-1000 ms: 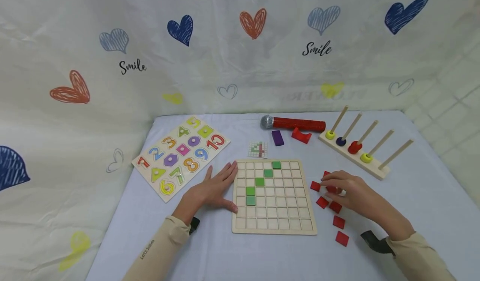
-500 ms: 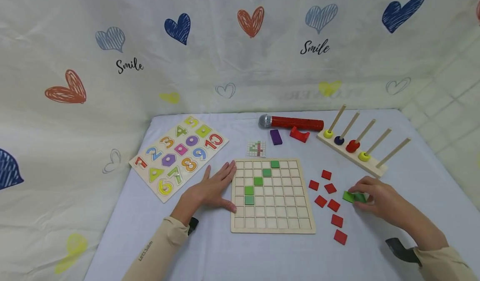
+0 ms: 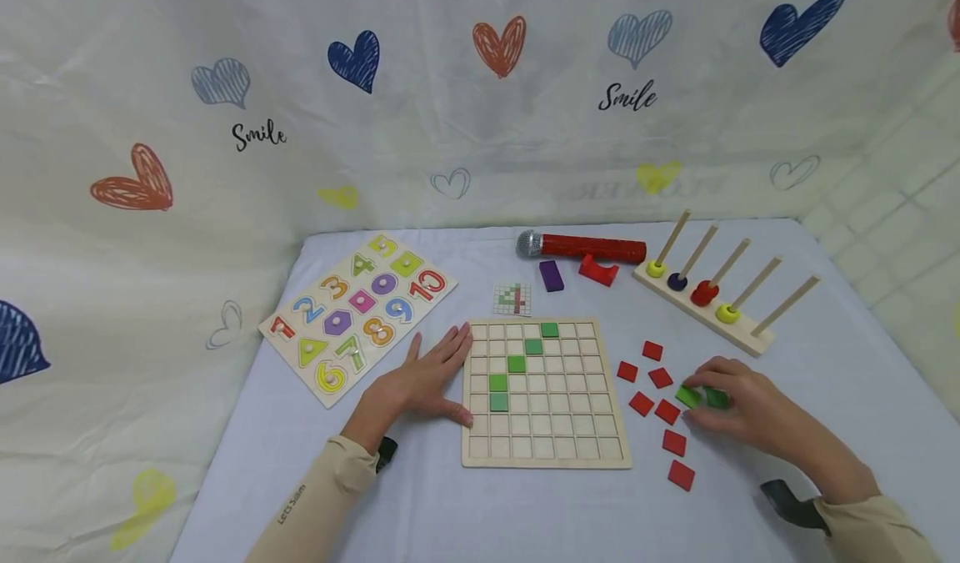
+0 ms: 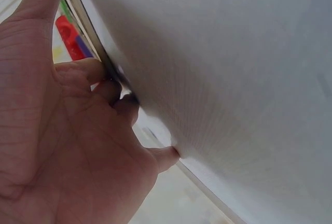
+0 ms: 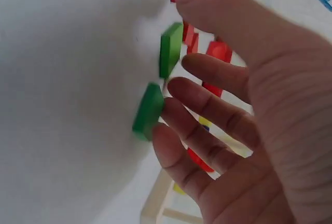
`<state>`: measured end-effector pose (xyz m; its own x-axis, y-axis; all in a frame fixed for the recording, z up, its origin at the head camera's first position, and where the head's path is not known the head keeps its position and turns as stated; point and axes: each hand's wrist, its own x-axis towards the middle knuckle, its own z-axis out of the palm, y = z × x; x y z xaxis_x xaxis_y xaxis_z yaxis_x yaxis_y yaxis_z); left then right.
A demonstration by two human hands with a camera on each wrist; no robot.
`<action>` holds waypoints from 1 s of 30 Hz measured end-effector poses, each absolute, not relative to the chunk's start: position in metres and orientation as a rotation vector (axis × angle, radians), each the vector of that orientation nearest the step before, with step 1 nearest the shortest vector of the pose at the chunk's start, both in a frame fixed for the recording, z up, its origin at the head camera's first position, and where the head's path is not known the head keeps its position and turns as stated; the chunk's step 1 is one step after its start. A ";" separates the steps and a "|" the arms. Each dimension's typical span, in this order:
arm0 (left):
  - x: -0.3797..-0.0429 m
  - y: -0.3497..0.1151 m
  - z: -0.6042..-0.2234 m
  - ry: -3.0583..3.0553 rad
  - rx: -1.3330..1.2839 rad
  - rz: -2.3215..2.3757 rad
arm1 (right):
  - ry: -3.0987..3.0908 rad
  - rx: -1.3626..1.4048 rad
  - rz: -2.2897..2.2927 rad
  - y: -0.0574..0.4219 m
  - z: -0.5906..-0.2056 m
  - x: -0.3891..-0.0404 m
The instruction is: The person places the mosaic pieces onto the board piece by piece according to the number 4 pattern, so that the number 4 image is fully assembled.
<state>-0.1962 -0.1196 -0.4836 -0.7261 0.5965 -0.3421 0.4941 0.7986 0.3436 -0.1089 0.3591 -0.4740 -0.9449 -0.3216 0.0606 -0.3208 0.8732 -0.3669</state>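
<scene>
Our right hand (image 3: 738, 403) has moved off the red square tiles (image 3: 661, 377) to a bright green square tile (image 3: 687, 396) and a darker green tile (image 3: 717, 398) at right, fingers spread around them, no pinch visible. We judge green pieces concern us now; five green tiles (image 3: 517, 364) already occupy the pale wooden grid board (image 3: 547, 463), its left edge touched by our spread left hand (image 3: 422, 384).

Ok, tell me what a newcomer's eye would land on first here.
Probably the wooden board in the middle of the table, with five green squares climbing toward its upper right. Next, perhaps, the seven red squares scattered to its right, near the right hand. The bold hearts on the pale backdrop also stand out.
</scene>
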 end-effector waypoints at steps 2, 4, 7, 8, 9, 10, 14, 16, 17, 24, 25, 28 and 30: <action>-0.196 -0.120 -0.483 2.548 0.816 0.317 | 3.058 -0.555 -0.590 0.356 -0.476 -0.110; -0.196 -0.120 -0.482 2.548 0.816 0.316 | 3.089 -0.596 -0.572 0.354 -0.478 -0.111; -0.196 -0.120 -0.482 2.550 0.821 0.310 | 3.110 -0.635 -0.573 0.352 -0.479 -0.112; -0.196 -0.120 -0.482 2.551 0.822 0.307 | 3.122 -0.651 -0.574 0.352 -0.479 -0.111; -0.196 -0.120 -0.482 2.551 0.822 0.309 | 3.135 -0.674 -0.576 0.352 -0.480 -0.112; -0.196 -0.119 -0.482 2.550 0.820 0.308 | 3.150 -0.704 -0.582 0.352 -0.480 -0.112; -0.196 -0.119 -0.483 2.548 0.813 0.309 | 3.189 -0.824 -0.633 0.349 -0.479 -0.114; -0.195 -0.120 -0.483 2.549 0.809 0.307 | 3.170 -0.854 -0.675 0.344 -0.477 -0.115; -0.195 -0.120 -0.482 2.549 0.808 0.308 | 3.153 -0.863 -0.694 0.341 -0.476 -0.116; -0.195 -0.119 -0.482 2.551 0.817 0.305 | 3.031 -0.933 -0.775 0.318 -0.467 -0.119; -0.195 -0.119 -0.483 2.551 0.817 0.303 | 3.015 -0.951 -0.781 0.314 -0.466 -0.120; -0.195 -0.119 -0.483 2.553 0.815 0.293 | 2.971 -1.005 -0.794 0.300 -0.466 -0.126; -0.196 -0.119 -0.482 2.554 0.813 0.287 | 2.931 -1.034 -0.805 0.291 -0.467 -0.129</action>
<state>-0.1957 -0.1186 -0.4824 -0.7290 0.5896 -0.3476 0.4976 0.8053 0.3223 -0.1295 0.2909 -0.4666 -0.7906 -0.5698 0.2244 -0.6045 0.6673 -0.4351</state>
